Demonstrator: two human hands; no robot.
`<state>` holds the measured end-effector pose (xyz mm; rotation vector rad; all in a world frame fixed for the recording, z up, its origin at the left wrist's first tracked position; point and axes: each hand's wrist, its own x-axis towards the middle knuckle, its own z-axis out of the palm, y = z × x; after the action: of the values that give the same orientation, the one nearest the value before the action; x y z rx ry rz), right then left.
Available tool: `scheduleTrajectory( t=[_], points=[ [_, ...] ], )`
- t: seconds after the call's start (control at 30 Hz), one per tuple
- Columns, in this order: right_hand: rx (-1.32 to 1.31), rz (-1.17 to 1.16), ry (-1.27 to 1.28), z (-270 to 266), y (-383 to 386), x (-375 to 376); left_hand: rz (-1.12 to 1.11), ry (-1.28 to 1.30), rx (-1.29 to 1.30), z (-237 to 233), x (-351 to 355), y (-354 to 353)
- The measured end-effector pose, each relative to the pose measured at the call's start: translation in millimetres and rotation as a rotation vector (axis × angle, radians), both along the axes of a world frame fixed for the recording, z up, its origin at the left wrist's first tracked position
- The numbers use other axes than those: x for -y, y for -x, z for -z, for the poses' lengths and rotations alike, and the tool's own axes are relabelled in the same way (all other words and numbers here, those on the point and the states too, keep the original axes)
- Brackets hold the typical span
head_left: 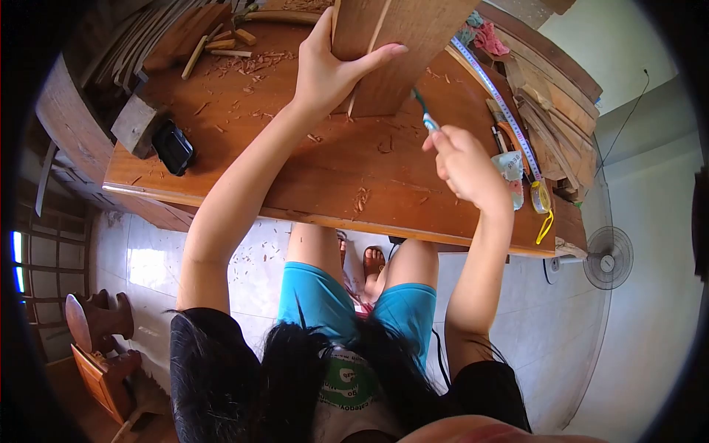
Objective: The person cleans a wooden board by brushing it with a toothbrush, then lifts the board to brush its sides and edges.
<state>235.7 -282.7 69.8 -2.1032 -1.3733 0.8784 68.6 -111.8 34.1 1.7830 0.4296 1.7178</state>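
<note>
A large brown wooden piece [391, 63] stands on the table near its far side, with a lighter strip along its face. My left hand [332, 70] is wrapped against it, thumb spread across the face; its fingertips pass behind the wood. In my right hand [465, 162], closed around it, is a thin brush-like tool [430, 122] with a light handle and a dark green end. That end points up and left, near the lower right edge of the wooden piece. Reddish wood shavings [360, 199] lie scattered on the tabletop [310, 184].
On the right are a tape measure [540, 196] with its blade extended, a small packet [509, 166] and stacked boards [557, 125]. A black tray [173, 148] and a wooden block [138, 127] sit at the left, with wood strips behind. A fan [608, 257] stands right.
</note>
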Motion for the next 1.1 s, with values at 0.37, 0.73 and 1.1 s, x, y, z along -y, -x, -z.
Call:
scheduleTrajectory(
  t=[0.37,0.73,1.1],
  points=[
    [0.342,-0.142,-0.058,-2.9,-7.6,-18.7,0.036,0.004,0.013,-3.6,3.4,0.5],
    [-0.113,0.037,-0.764,-105.0,18.0,-25.3,0.042,0.011,0.016,-2.1,1.0,-0.7],
    [-0.071,0.025,-0.732,-104.1,22.6,-26.1,0.069,0.060,0.039,-3.7,-0.8,0.5]
  ],
)
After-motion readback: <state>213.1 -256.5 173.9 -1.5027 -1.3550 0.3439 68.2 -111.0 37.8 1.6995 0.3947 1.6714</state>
